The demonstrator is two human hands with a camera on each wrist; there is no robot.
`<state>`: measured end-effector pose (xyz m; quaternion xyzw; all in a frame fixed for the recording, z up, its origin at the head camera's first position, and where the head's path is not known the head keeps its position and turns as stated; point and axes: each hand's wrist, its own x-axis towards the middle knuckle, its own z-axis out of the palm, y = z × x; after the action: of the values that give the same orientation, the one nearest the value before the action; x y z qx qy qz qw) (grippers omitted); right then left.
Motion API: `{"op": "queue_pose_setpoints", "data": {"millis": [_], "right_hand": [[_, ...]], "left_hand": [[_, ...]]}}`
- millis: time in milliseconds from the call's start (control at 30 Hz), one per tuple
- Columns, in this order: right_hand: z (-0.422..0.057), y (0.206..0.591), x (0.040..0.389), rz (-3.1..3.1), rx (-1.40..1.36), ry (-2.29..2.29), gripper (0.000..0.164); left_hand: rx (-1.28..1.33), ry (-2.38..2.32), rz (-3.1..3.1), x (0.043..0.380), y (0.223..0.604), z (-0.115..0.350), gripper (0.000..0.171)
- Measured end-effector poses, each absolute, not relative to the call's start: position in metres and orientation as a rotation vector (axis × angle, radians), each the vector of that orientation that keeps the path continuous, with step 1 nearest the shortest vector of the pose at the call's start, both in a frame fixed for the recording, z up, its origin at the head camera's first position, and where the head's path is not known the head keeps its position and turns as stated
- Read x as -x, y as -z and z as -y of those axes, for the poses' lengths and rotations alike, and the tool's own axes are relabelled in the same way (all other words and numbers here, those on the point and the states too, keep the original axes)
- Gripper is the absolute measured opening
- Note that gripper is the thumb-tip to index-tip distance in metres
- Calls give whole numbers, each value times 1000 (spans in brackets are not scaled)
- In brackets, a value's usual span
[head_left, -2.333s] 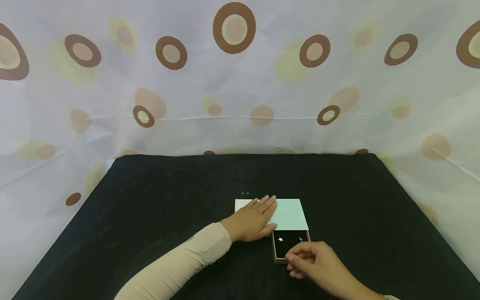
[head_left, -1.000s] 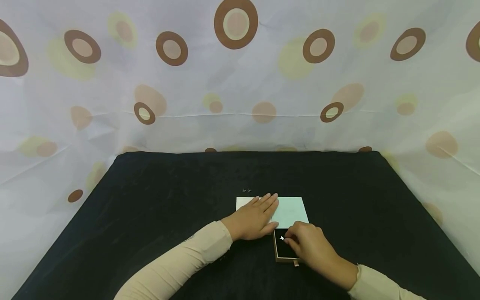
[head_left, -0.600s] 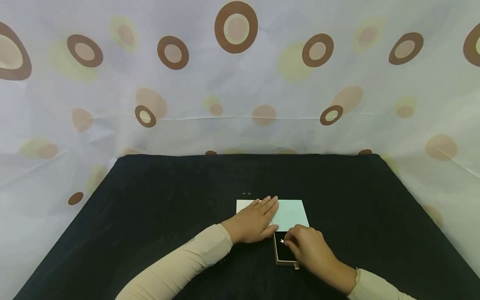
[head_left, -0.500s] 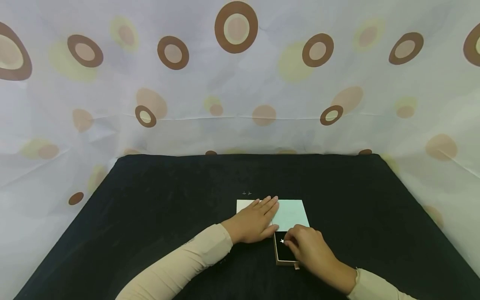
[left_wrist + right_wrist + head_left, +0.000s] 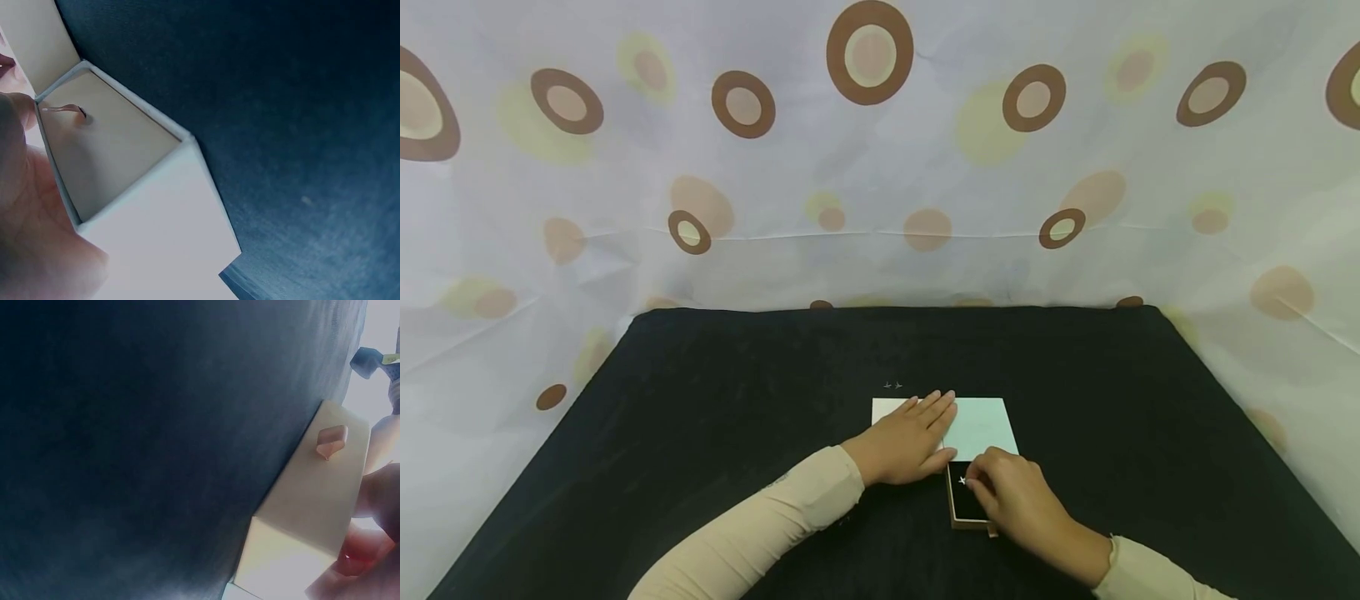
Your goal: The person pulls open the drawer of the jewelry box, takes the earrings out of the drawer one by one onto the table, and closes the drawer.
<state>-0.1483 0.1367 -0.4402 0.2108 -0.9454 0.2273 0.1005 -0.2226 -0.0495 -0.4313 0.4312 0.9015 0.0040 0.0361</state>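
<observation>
A jewellery box's black-lined drawer [image 5: 970, 506] is pulled out of its mint-topped sleeve [image 5: 979, 425]. A small silver star-shaped earring [image 5: 962, 481] sits at the drawer's left. My right hand [image 5: 1018, 493] reaches over the drawer, its curled thumb and index fingertips pinching at this star. The drawer's right side is hidden beneath that hand. My left hand [image 5: 902, 442] lies flat with straight fingers across a white-topped box [image 5: 883, 408] and the sleeve's left edge. In the left wrist view, a ribbon tab [image 5: 65, 110] shows on a box end. The right wrist view shows the drawer's ribbon pull [image 5: 331, 442].
Two tiny silver pieces [image 5: 892, 385] lie on the black cloth [image 5: 760, 375] just behind the boxes. The cloth covers the table up to a patterned curtain [image 5: 880, 167] at the back.
My right hand has moved from the drawer's front edge to the left star, covering the drawer's right side, where another star showed. Since about a second ago it has barely moved. The left hand stays put.
</observation>
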Motion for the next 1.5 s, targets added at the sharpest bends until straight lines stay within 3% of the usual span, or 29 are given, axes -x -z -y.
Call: {"op": "queue_pose_setpoints", "data": {"millis": [1500], "right_hand": [[-148,426,144,2825,-722,-974,8]], "left_hand": [[-1319,5,-2767,221,428,50,63]]}}
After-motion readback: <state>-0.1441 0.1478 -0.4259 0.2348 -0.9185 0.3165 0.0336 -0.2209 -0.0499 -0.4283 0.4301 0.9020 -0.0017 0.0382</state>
